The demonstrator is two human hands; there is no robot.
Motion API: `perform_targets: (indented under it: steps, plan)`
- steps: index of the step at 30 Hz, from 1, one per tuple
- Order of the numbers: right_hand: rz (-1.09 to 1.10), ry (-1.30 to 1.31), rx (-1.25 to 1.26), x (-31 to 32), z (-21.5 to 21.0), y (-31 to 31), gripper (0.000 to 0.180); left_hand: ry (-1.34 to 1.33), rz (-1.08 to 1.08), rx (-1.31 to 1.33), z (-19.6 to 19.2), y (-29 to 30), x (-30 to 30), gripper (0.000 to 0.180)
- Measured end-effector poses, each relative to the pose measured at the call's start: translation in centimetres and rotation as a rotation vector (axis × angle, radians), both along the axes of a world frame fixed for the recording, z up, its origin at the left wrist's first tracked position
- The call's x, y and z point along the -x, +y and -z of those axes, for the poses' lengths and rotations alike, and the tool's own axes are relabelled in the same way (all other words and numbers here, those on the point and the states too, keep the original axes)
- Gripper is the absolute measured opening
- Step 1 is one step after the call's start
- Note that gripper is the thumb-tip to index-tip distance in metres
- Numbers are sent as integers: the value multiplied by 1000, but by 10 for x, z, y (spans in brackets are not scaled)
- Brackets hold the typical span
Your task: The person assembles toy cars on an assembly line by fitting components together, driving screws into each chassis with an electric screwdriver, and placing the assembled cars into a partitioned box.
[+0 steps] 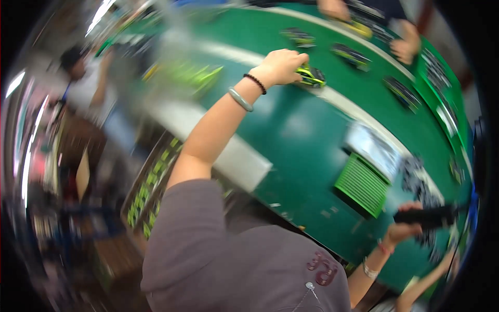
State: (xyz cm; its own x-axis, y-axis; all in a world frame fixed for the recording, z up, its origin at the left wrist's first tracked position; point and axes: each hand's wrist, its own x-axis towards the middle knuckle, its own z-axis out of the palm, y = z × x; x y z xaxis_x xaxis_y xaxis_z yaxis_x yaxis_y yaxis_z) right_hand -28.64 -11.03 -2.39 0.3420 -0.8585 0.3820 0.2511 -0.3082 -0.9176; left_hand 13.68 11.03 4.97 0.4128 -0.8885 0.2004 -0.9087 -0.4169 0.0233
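Stretched out over the green bench (pixel 291 125), my left hand (pixel 280 67) has its fingers closed on a small yellow-green and black toy car (pixel 313 77). The car is beside the pale strip that runs along the bench. At the lower right my right hand (pixel 403 229) is wrapped round a long black tool (pixel 429 217); its exact kind is blurred. Dark small parts (pixel 416 179) lie in a heap just beyond that hand. Left of the heap stands a bright green ribbed tray (pixel 364 184), with a clear plastic-looking container (pixel 373 148) against its far side.
More toy cars (pixel 351 56) sit on the far green strip. Across it, another person's hands (pixel 405 44) work near a yellow object. Blurred yellow-green parts (pixel 192 78) lie left of my arm. Trays of green pieces (pixel 156 187) stand below the bench edge. Another person's forearm (pixel 429 281) shows lower right.
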Motion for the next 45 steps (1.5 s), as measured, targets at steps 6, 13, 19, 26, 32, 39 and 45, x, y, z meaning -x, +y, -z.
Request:
perform_targets:
  steps: [6,13,19,26,32,39,45]
  plan:
    - [68,-7,105,9,-20,-3,76,76,-581,506,28,264,82,43]
    - [-188,52,134,-64,-5,13,75,-63,-1836,842,179,553,303,47]
    - [-304,101,150,-97,9,16,74,42,-2427,420,198,600,404,41]
    - [-366,138,131,-113,11,12,74,78,-2525,242,220,680,437,34]
    - [-233,135,120,-80,9,-23,74,-134,-2332,170,225,690,353,33]
    - [-29,-27,-27,0,-5,-12,82,-283,-1683,546,180,612,212,22]
    - [-27,-101,-55,3,-9,3,86,103,-717,799,37,335,69,19]
